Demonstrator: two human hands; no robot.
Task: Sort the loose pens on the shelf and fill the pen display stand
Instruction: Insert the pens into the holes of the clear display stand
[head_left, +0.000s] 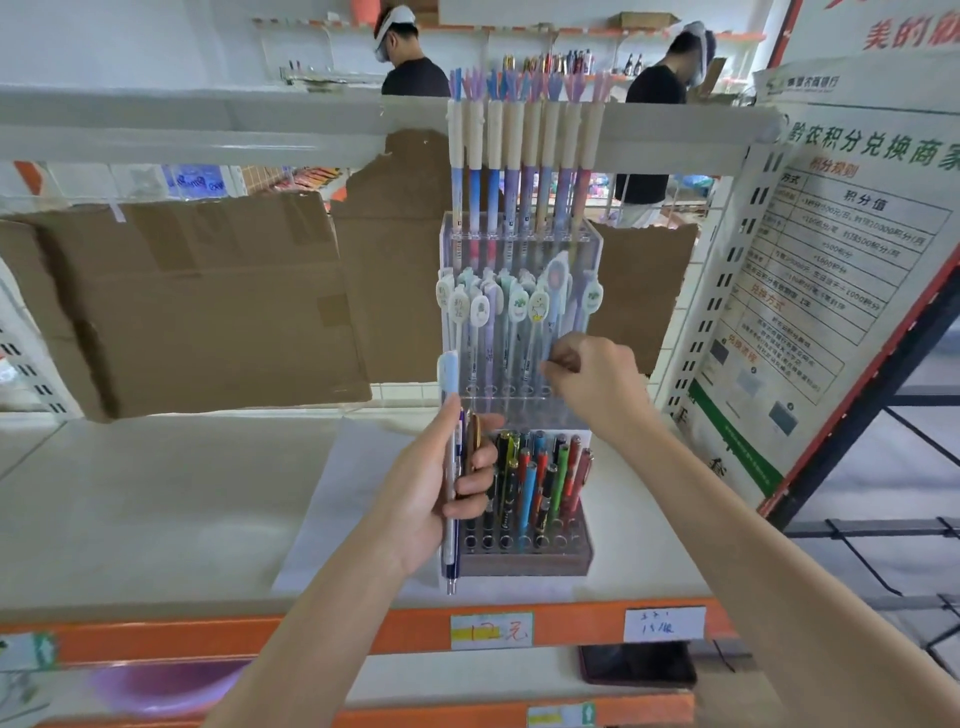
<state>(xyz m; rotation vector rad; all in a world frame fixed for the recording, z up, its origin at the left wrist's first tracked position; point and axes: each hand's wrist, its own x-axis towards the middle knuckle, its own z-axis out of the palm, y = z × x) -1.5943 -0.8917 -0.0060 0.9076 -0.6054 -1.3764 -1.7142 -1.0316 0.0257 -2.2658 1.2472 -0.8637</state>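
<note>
A clear tiered pen display stand (592, 244) stands on the white shelf (156, 509). Its top row holds tall pastel pens, its middle row pens with charm tops, and its bottom row short coloured pens (540, 483). My left hand (441, 488) grips a small bunch of loose pens (451, 467) upright, just left of the bottom row. My right hand (592, 379) pinches a pale blue charm-topped pen (555, 306) at the right end of the middle row.
Cardboard sheets (208, 301) line the back of the shelf. A printed poster (810, 291) leans at the right. The shelf's orange front edge carries price labels (491, 631). Two people stand beyond the shelf. A dark phone (636, 665) lies on the lower shelf.
</note>
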